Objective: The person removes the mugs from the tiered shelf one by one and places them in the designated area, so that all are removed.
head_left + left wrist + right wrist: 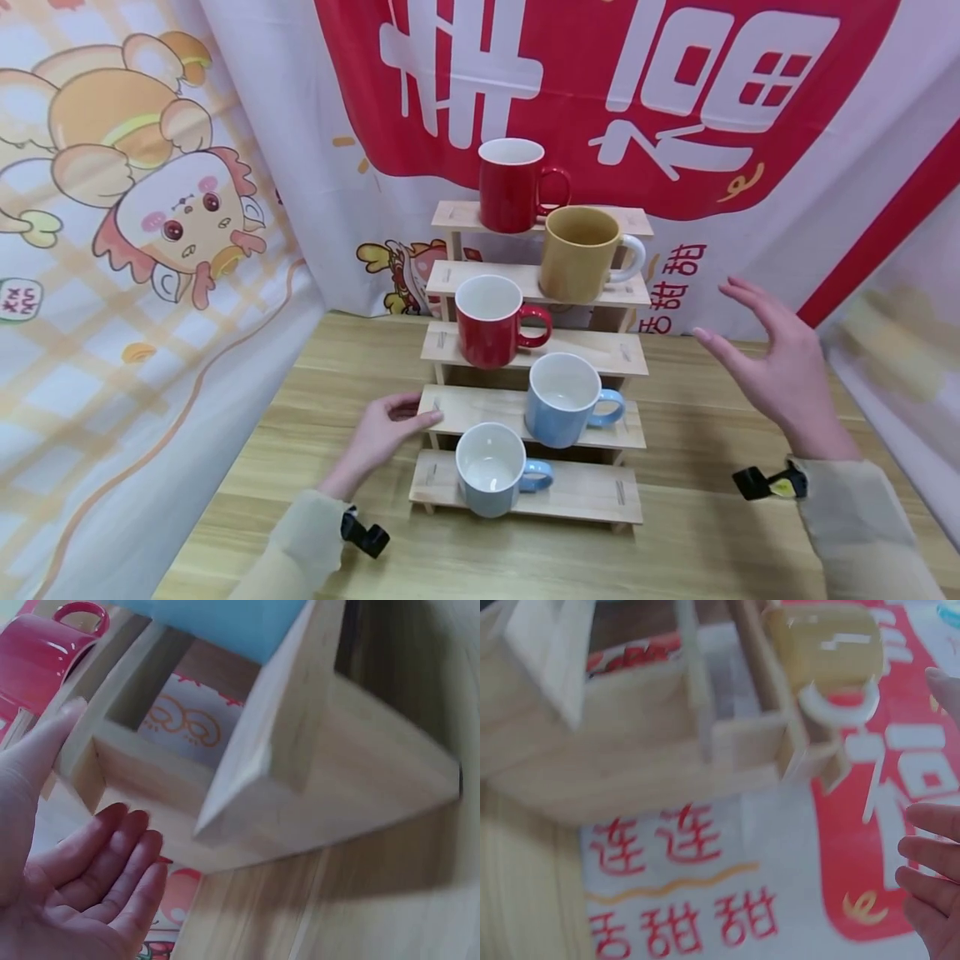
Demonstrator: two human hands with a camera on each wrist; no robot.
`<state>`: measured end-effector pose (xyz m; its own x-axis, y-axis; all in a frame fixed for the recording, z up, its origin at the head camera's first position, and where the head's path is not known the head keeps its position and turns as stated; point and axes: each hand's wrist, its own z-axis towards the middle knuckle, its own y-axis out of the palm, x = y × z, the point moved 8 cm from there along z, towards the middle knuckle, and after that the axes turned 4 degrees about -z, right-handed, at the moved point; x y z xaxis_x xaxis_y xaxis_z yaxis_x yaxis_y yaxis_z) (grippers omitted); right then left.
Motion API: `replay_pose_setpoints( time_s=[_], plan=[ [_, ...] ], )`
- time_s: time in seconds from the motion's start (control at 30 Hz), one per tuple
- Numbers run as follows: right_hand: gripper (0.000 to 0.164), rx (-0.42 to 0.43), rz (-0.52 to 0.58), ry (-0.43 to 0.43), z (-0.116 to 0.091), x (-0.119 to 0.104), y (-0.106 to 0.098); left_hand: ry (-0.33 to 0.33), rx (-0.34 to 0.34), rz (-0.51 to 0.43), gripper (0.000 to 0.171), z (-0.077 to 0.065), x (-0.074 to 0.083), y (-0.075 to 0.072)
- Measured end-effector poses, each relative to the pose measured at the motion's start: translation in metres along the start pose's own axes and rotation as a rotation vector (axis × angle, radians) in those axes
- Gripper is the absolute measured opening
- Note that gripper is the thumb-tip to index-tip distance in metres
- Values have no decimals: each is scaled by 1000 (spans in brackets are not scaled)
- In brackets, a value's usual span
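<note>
A stepped wooden rack (480, 410) holds a mug on each tier. From top to bottom stand a red mug (511, 187), a tan mug (579, 254) with a white handle, another red mug (489, 323), a blue mug (561, 400) and a pale blue mug (491, 471). My left hand (386, 427) is at the left end of the second tier from the bottom, thumb over the board's end. In the left wrist view, its fingers (142, 851) are loosely bent beside the rack's side panel (180, 832). To the right, my right hand (783, 367) hovers apart from the rack, fingers spread and holding nothing.
The rack stands on a wood-grain table (330, 375). Behind it hangs a white cloth with a large red print (570, 100), and a cartoon-printed cloth (150, 400) runs along the left. Another cloth (907, 350) borders the right side.
</note>
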<state>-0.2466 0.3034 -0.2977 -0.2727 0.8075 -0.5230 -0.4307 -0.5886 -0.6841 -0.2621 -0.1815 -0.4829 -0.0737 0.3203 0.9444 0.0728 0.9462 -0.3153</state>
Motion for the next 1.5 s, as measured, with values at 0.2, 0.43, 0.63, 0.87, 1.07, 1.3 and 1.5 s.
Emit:
replay_pose_setpoints(
  time_s=[0.2, 0.43, 0.63, 0.87, 1.07, 1.3, 1.5],
  plan=[
    [61, 10, 88, -76, 9, -39, -2, -6, 16, -45, 79, 0, 4, 2],
    [58, 5, 166, -153, 34, -85, -3, 13, 16, -90, 71, -1, 5, 4],
    [60, -82, 201, -110, 69, -111, 5, 19, 25, -106, 69, -3, 4, 5],
    [70, -243, 284, 46, 114, -127, 24, 4, 35, -126, 67, -4, 2, 5],
    [81, -347, 320, 134, 146, -134, 43, 8, 39, -145, 65, -4, 2, 6],
    [75, -462, 298, 166, 172, -144, 68, 12, 30, -154, 66, -4, 4, 7],
    [65, -491, 242, 174, 183, -153, 82, 20, 27, -153, 65, -5, 4, 6]
  ],
)
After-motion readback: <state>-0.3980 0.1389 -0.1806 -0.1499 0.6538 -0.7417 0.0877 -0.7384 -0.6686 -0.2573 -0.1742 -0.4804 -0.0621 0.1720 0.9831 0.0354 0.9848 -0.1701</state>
